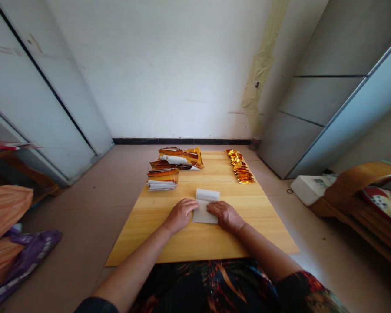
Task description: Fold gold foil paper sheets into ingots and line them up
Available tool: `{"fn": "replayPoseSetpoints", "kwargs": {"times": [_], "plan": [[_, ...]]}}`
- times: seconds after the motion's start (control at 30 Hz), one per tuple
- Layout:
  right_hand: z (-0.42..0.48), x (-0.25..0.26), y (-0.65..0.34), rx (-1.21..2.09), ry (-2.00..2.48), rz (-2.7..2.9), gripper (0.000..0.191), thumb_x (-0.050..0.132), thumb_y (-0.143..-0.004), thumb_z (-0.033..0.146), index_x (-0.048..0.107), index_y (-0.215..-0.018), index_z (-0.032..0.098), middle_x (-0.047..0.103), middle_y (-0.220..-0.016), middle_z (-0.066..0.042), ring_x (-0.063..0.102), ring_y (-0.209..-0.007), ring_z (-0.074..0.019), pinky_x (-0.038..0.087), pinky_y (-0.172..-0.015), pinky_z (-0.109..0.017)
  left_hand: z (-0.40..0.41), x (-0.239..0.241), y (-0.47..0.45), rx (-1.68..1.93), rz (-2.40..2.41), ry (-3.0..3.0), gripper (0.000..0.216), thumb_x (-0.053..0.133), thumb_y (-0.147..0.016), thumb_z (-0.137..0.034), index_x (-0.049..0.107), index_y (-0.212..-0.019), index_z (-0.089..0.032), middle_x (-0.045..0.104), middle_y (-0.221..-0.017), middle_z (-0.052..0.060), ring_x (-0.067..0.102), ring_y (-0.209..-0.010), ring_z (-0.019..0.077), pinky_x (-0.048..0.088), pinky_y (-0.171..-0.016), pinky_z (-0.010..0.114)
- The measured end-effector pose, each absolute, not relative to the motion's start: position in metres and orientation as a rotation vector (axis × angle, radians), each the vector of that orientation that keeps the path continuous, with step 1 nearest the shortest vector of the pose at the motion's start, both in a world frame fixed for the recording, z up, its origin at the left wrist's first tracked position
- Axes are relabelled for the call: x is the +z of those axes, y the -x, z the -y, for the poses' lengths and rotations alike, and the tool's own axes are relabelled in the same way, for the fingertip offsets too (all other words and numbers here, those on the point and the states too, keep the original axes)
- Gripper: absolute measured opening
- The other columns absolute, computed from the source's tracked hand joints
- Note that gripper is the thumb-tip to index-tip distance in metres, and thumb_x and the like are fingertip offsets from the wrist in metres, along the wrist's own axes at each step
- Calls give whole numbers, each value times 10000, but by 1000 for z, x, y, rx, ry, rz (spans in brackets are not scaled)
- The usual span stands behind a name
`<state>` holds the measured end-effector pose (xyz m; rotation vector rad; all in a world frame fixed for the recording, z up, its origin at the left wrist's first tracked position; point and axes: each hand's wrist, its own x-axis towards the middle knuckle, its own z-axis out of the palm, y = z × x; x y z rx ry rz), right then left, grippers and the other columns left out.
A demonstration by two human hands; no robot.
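A small greyish-white sheet of paper [206, 215] lies near the middle of the wooden table [169, 243], its far end folded over. My left hand [181, 215] holds the paper's left edge at the fold, fingers pressed together. From the right, my right hand [227, 216] presses its fingers onto the sheet just below the fold; its thumb is hidden. Beyond my left hand are a stack of white papers [162, 185] and orange-brown foil sheets [163, 175]. Small shiny gold foil packets [239, 167] form a row at the far right of the table.
More foil wrappers [193, 154] and a white roll-like bundle [173, 159] lie at the table's far left. A grey cabinet [299, 117], a white box [309, 189] and a wooden chair [352, 200] stand to the right. A purple bag [35, 248] is on the left.
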<state>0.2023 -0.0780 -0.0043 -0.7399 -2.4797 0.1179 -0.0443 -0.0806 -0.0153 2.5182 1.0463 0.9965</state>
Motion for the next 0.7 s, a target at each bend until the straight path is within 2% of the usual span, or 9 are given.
{"fn": "replayPoseSetpoints", "kwargs": {"times": [0.2, 0.3, 0.43, 0.57, 0.7], "plan": [[71, -14, -207, 346, 999, 2305, 348, 571, -712, 111, 634, -1049, 174, 683, -1014, -94, 627, -953, -213, 491, -854, -346, 71, -13, 37, 885, -1095, -2495, 556, 489, -628, 4, 644, -1116, -212, 679, -1109, 52, 588, -1029, 209, 462, -920, 394], [68, -13, -203, 368, 1080, 2240, 219, 580, -759, 154, 655, -961, 191, 694, -921, -74, 635, -876, -203, 502, -800, -323, 70, -6, 29, 831, -1212, -2386, 420, 576, -669, -81, 682, -1048, -229, 698, -1045, 55, 594, -971, 222, 452, -891, 382], [66, -7, -193, 394, 1147, 2146, 129, 565, -823, 225, 660, -908, 213, 703, -870, -51, 641, -834, -189, 501, -768, -296, 69, 4, 15, 904, -1445, -2072, 226, 566, -760, -161, 726, -898, -241, 720, -899, 56, 609, -883, 209, 445, -841, 331], [61, -4, -185, 431, 1311, 2011, 280, 544, -831, 251, 590, -1106, 224, 706, -912, -36, 658, -818, -178, 511, -726, -279, 65, 12, -1, 912, -1651, -1888, 211, 574, -775, -188, 715, -922, -242, 713, -894, 48, 605, -870, 201, 422, -845, 308], [57, -3, -180, 337, 1551, 1903, 444, 526, -825, 239, 467, -1264, 212, 696, -966, -53, 662, -817, -185, 509, -703, -278, 62, 18, -12, 766, -1872, -1913, 356, 568, -795, -223, 615, -1148, -245, 693, -877, 51, 603, -852, 204, 403, -829, 310]]}}
